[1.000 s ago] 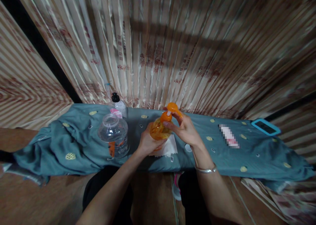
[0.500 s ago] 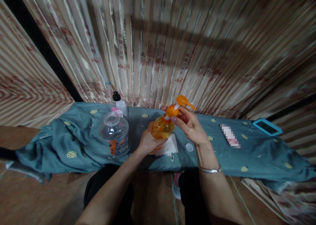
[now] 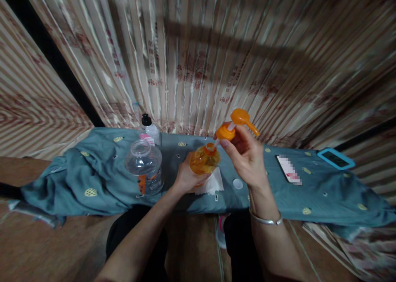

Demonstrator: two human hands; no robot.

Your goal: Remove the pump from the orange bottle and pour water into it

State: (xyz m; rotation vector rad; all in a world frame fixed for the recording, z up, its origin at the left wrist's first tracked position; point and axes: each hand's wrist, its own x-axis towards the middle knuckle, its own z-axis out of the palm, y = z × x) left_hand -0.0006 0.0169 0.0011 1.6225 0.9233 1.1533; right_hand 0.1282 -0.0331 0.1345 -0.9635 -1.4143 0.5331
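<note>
My left hand [image 3: 186,175] is wrapped round an amber see-through bottle [image 3: 202,162], its orange neck uncovered and tilted a little to the right. Between the thumb and fingers of my right hand [image 3: 246,154] is an orange pump dispenser head [image 3: 225,131], gripped at its collar. The pump's pale tube slants down from the collar to the bottle's mouth; how far it reaches inside is hard to tell. Under the bottle lies a white tissue [image 3: 213,183], partly covered by the bottle and hand.
Left of my hands stands a clear wide jar [image 3: 144,162] with an open mouth, a black-capped bottle [image 3: 150,129] behind it. A white round cap [image 3: 237,184], a pale flat packet [image 3: 288,169] and a blue-framed device [image 3: 336,158] lie on the green cloth [image 3: 173,150] to the right.
My right hand has lifted the pump head up and to the right, away from the bottle's neck, showing more tube. My left hand and the bottle stay nearly still.
</note>
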